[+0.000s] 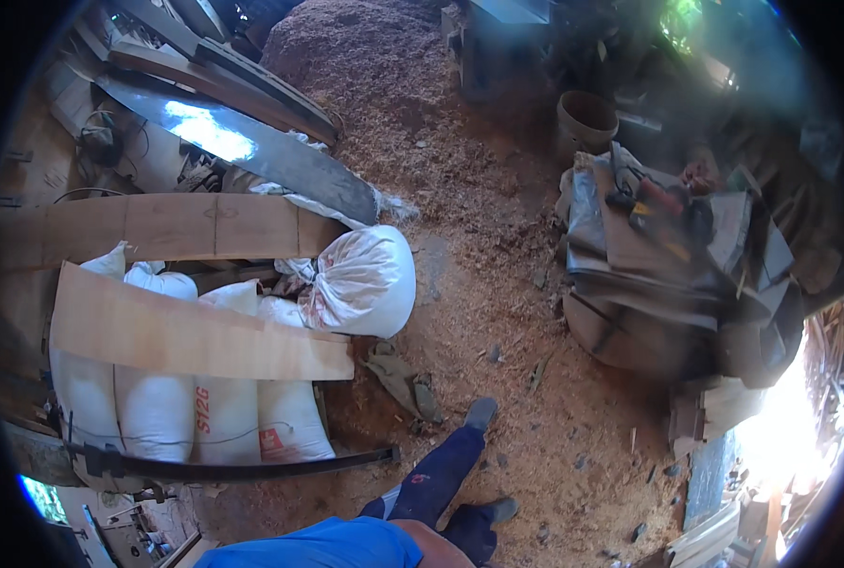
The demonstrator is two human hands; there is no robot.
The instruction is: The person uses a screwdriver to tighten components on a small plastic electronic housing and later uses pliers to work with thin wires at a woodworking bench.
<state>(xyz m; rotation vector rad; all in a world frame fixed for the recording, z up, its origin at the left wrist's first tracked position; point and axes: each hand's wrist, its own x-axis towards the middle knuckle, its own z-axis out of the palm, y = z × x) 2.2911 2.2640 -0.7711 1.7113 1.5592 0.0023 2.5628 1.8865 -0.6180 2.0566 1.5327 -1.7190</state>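
Neither of my hands shows. Only a blue sleeve and a piece of bare arm come in at the lower edge, above my dark trousers. To the left, a pale wooden board lies across several full white sacks. Behind it rests a longer, browner board. A tied white sack bulges at that board's right end. What my hands hold or touch is hidden.
A dark metal sheet and stacked planks lie at the far left. Wood shavings cover the ground. At right a cluttered bench bears a red and yellow tool, near a round bucket. A cloth lies beside the sacks.
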